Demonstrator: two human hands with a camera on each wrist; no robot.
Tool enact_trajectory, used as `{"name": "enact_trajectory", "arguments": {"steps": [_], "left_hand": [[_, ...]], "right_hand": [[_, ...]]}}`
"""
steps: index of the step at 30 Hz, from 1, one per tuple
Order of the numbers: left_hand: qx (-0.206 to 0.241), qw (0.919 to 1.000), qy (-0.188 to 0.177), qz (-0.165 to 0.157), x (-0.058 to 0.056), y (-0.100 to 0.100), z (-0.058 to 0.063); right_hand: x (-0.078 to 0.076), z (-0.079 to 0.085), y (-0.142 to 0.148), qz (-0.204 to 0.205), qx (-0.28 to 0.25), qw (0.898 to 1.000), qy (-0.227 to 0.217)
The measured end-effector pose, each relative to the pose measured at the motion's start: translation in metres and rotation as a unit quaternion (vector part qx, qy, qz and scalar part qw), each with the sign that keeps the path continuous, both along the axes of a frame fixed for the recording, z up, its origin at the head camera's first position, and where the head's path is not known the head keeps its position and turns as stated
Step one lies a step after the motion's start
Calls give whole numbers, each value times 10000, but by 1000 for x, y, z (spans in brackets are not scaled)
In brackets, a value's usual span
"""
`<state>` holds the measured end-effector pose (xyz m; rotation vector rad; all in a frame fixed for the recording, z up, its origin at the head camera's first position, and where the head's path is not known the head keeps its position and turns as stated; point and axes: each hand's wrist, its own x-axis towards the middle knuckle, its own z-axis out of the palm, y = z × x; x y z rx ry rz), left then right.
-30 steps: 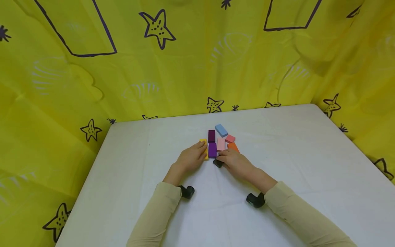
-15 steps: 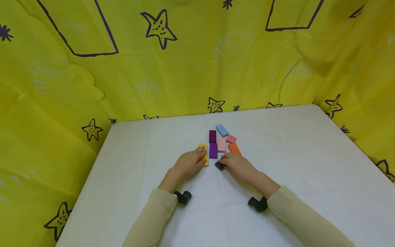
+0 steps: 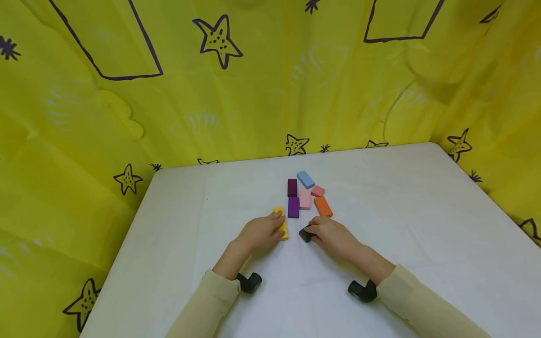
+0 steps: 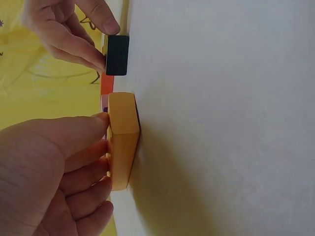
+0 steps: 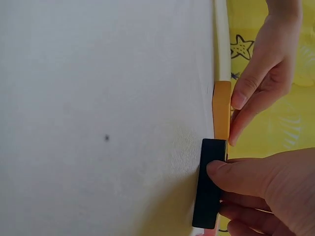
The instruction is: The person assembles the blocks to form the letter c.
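My left hand (image 3: 261, 233) rests its fingertips on the upper face of a yellow block (image 3: 278, 209), which lies flat. In the left wrist view, the thumb and fingers are spread along that block (image 4: 124, 123) without wrapping round it. Close to its right, my right hand (image 3: 335, 237) pinches a small black block (image 3: 305, 235). The right wrist view shows the thumb across the black block's side (image 5: 206, 196), the other fingers partly hidden behind it.
Beyond the hands lie a purple block (image 3: 293, 207), dark maroon block (image 3: 292, 188), pale pink block (image 3: 305, 199), coral block (image 3: 318, 191), orange block (image 3: 323, 206) and light blue block (image 3: 305, 179). A yellow curtain (image 3: 253, 103) stands behind the white table (image 3: 211, 197).
Both hands have drawn nearer to the person, the yellow and black blocks moving with them. The black block is now farther from the purple block, and the orange block is fully uncovered.
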<state>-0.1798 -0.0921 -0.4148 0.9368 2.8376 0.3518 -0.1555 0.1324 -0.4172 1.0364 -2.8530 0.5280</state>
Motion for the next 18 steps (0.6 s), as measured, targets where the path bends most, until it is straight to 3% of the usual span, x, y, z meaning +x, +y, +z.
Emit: {"name": "enact_trajectory", "arguments": {"steps": [18], "left_hand": [[-166, 9995, 254, 59, 29, 12, -6]], "right_hand": [[18, -2, 7, -2, -158, 9997, 212]]}}
